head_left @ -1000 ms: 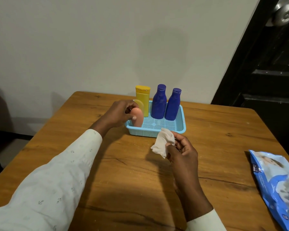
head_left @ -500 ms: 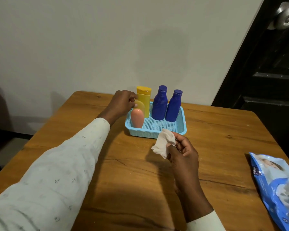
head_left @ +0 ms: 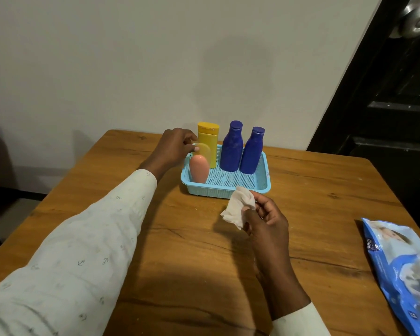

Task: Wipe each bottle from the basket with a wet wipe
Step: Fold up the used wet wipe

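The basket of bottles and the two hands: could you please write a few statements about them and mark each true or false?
1. The blue basket holds four bottles. True.
2. The right hand holds a white wipe. True.
3. The left hand grips a dark blue bottle. False: its fingers pinch the clear cap of the pink bottle.
4. The yellow bottle lies on the table. False: it stands in the basket.
5. The wipes pack lies beside the left arm. False: it lies at the table's right edge.

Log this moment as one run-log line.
left hand: pinches pink bottle's clear cap | right hand: holds wet wipe | yellow bottle, two blue bottles upright in basket
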